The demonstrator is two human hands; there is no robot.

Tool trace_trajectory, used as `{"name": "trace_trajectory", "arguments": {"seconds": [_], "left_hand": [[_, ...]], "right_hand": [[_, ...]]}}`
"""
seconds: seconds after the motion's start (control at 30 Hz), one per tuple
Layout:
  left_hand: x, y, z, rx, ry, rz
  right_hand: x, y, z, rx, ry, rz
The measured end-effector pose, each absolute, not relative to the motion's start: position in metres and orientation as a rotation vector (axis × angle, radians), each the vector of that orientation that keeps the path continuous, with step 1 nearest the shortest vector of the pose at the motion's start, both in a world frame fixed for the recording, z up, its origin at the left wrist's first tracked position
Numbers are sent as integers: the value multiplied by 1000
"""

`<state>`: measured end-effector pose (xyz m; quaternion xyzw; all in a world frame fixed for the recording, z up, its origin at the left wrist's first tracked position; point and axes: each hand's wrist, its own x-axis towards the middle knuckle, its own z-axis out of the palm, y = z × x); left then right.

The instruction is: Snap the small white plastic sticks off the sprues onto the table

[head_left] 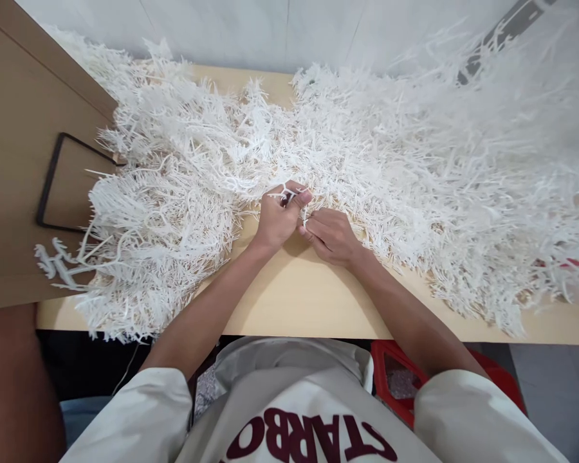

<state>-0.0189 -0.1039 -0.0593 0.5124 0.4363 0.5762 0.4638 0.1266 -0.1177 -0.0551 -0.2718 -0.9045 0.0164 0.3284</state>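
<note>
Head: thin, forked white sprig (284,190)

Brown panel (14,128) left, red seat (502,373) low right
A black frame (49,180) against the panel; pale wall (251,32) behind the surface (313,302).

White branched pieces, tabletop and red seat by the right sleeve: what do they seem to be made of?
White branched pieces: probably moulded plastic, satin; the thin prongs hold their shape and share one even colour. Tabletop: wood or wood-look laminate, smooth and pale tan; the look doesn't settle which. Red seat: likely plastic, smooth, judging by its uniform colour and rounded edges.
</note>
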Motion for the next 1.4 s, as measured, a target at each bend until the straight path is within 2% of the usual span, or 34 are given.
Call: {"name": "trace_trajectory", "arguments": {"seconds": [0.1, 0.2, 0.27, 0.5, 0.7, 0.83, 1.0, 1.4], "left_hand": [[-19, -99, -61, 1148, 1056, 1417], [-24, -89, -61, 1005, 1099, 1525], [-29, -84, -59, 962, 1118, 1597], [-30, -90, -53, 944, 945, 1490], [-29, -97, -50, 1113, 872, 1334], [-30, -101, -47, 1374, 939, 1297], [-29, -102, -46, 1635, 933, 1279], [-26, -106, -49, 1669, 1138, 1568]], "right_hand": [[118, -126, -55, -589, -2368, -5], [101, -139, -56, -238, -2473, -27], [95, -143, -58, -199, -2472, 5], [113, -127, -63, -966, -2041, 98], [112, -125, -58, -1267, -1688, 246], [114, -125, -57, -1269, -1723, 324], [123, -122, -60, -1170, -1870, 142], [104, -132, -56, -971, -2126, -104]]}}
